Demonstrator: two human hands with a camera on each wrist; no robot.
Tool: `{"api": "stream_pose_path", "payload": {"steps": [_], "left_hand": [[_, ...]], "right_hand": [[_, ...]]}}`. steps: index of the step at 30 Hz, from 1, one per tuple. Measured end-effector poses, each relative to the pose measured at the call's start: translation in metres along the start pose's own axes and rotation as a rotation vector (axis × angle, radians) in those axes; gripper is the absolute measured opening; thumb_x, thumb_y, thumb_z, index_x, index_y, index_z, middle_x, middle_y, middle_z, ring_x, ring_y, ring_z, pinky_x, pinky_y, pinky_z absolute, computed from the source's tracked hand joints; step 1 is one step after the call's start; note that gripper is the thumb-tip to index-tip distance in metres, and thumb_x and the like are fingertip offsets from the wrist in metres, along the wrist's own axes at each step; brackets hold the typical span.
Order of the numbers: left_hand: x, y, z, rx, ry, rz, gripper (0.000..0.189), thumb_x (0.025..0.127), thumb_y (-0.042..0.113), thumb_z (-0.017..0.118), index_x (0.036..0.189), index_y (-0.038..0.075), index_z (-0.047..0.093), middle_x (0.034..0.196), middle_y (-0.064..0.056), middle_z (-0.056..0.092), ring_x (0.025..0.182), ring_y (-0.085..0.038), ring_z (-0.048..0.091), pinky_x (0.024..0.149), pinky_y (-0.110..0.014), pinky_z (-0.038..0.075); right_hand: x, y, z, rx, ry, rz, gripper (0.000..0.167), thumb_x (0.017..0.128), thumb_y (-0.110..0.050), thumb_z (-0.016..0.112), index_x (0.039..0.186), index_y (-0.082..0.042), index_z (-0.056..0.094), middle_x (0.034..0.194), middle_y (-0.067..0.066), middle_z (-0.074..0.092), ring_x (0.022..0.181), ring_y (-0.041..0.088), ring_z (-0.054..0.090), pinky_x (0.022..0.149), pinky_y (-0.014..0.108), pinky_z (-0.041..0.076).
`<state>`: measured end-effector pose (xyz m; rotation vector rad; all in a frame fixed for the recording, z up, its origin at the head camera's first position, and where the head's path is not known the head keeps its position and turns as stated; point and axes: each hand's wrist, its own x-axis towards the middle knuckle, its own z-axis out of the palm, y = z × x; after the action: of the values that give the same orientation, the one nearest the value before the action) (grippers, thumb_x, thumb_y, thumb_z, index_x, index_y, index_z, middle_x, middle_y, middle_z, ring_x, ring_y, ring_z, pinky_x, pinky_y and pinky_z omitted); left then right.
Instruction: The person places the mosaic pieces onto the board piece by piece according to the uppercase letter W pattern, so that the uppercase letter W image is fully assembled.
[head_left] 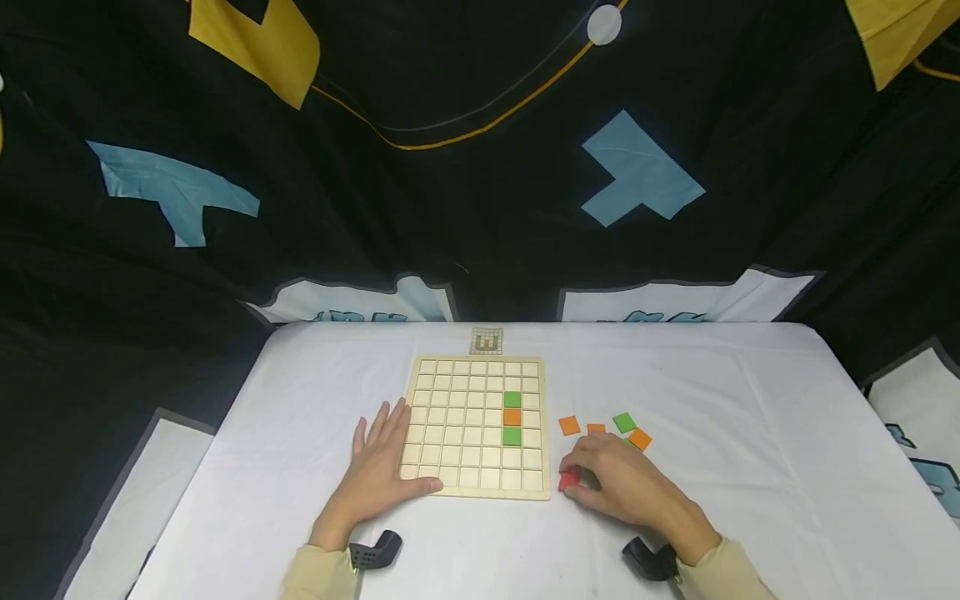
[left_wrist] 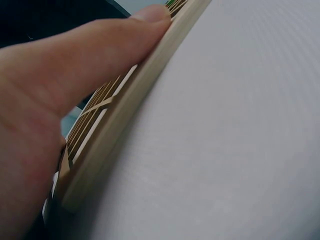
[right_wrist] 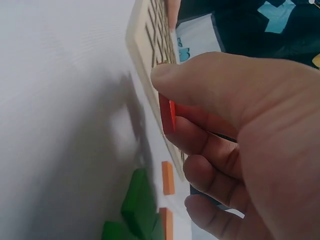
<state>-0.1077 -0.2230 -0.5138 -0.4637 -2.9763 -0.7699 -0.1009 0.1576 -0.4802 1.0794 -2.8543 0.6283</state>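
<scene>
A red square tile [head_left: 569,480] is pinched between the thumb and fingers of my right hand [head_left: 618,479], just right of the board's lower right corner. The right wrist view shows the red tile [right_wrist: 167,115] edge-on under the thumb. My left hand [head_left: 378,467] rests along the left edge of the wooden grid board [head_left: 468,454], fingers spread and straight, thumb over the bottom rim. In the left wrist view the thumb [left_wrist: 95,55] lies on the rim. In one column of the board sit a green tile [head_left: 512,399], an orange tile [head_left: 512,417] and another green tile [head_left: 512,436].
Several loose tiles lie right of the board, among them an orange tile [head_left: 569,425], a green tile [head_left: 624,422] and an orange tile [head_left: 640,438]; my right hand partly hides some. A small card with a grid pattern [head_left: 487,341] lies behind the board on the white tablecloth [head_left: 720,400].
</scene>
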Motion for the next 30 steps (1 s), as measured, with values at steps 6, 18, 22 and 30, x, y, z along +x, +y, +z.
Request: {"api": "stream_pose_path", "payload": {"steps": [6,18,22,30], "left_hand": [[0.0,0.0,0.0,0.006,-0.005,0.0,0.126,0.072,0.072,0.074,0.156,-0.006,0.022,0.165,-0.02,0.019,0.152,-0.043,0.008,0.117,-0.065,-0.004],[-0.001,0.0,-0.001,0.01,-0.01,-0.003,0.126,0.072,0.072,0.074,0.157,-0.006,0.022,0.165,-0.019,0.018,0.152,-0.042,0.008,0.117,-0.065,-0.004],[-0.001,0.0,-0.001,0.013,-0.013,0.0,0.125,0.072,0.071,0.074,0.156,-0.006,0.023,0.165,-0.019,0.018,0.152,-0.042,0.008,0.117,-0.065,-0.004],[0.0,0.001,-0.001,0.021,-0.014,-0.006,0.126,0.071,0.071,0.074,0.157,-0.005,0.022,0.165,-0.019,0.018,0.152,-0.042,0.007,0.117,-0.065,-0.004]], "right_hand": [[0.01,-0.008,-0.002,0.017,-0.001,0.015,0.012,0.085,-0.027,0.079,0.095,-0.021,0.075,0.089,-0.017,0.061,0.085,0.003,0.052,0.086,0.03,0.05],[0.032,-0.016,0.002,0.035,0.006,-0.025,0.015,0.086,-0.03,0.077,0.099,-0.022,0.076,0.094,-0.015,0.064,0.091,0.006,0.052,0.089,0.028,0.049],[0.038,-0.018,0.005,0.054,0.008,-0.03,0.017,0.087,-0.03,0.077,0.102,-0.022,0.076,0.096,-0.015,0.065,0.091,0.005,0.053,0.084,0.026,0.049],[0.048,-0.022,0.012,0.07,0.02,-0.019,0.017,0.087,-0.03,0.076,0.102,-0.021,0.077,0.097,-0.015,0.067,0.093,0.005,0.054,0.082,0.026,0.05]]}}
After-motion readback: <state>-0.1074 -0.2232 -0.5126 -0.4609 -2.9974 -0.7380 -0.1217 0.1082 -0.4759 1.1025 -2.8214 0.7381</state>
